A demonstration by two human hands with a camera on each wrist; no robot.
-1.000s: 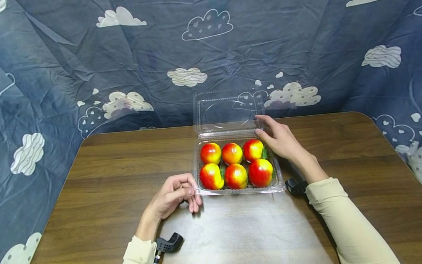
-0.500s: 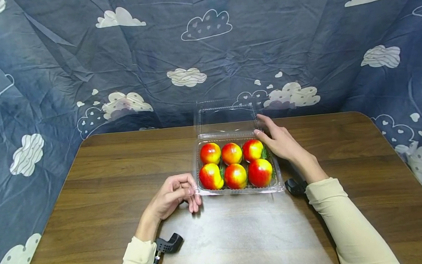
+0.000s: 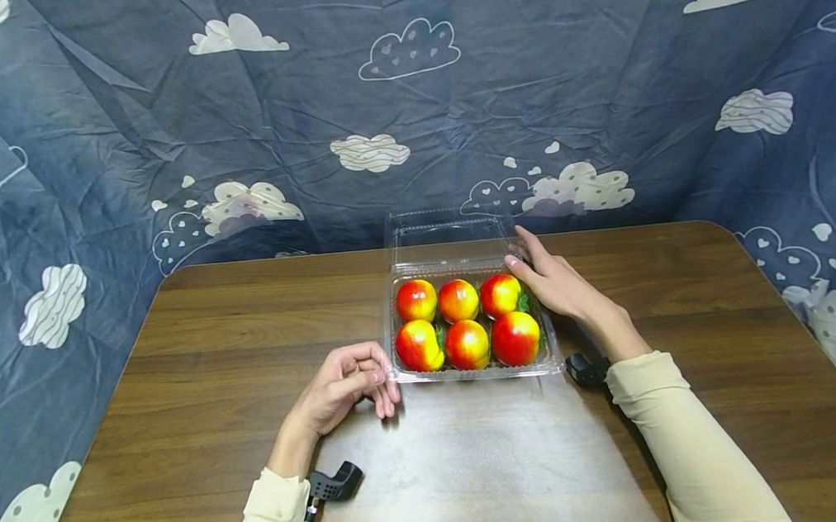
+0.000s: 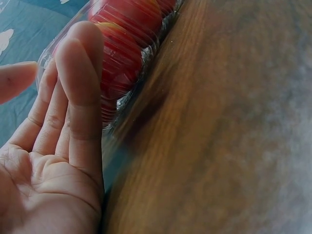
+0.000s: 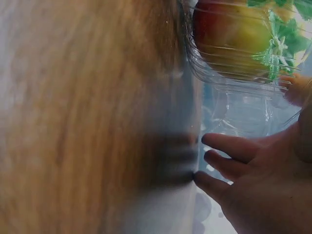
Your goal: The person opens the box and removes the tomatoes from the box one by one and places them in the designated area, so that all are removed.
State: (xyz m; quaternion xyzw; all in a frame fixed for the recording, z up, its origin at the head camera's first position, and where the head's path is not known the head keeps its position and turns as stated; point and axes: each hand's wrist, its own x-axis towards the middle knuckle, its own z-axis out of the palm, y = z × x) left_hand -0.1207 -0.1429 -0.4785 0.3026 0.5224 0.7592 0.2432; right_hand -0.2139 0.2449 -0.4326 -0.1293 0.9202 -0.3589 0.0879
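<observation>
A clear plastic clamshell box (image 3: pixel 473 375) holds several red-and-yellow fruits (image 3: pixel 516 339) that look like peaches, in two rows with bits of green leaf. Its transparent lid (image 3: pixel 454 249) stands open at the far side, leaning back past the table's edge. My left hand (image 3: pixel 343 388) pinches the box's near left corner between thumb and fingers. At the far right corner is my right hand (image 3: pixel 557 278), its thumb at the hinge side and its index finger beside the lid's right edge. In the right wrist view, the fingers (image 5: pixel 229 146) are straight and spread.
The box sits near the back edge of a brown wooden table (image 3: pixel 245 326). Directly behind hangs a blue cloth (image 3: pixel 299 97) with white clouds. A black wrist camera (image 3: pixel 336 481) is on the left wrist and another black wrist camera (image 3: pixel 587 369) on the right.
The lid has swung further back, so its far edge shows lower in the head view. The box has shifted very slightly away. Both hands have stayed nearly in place.
</observation>
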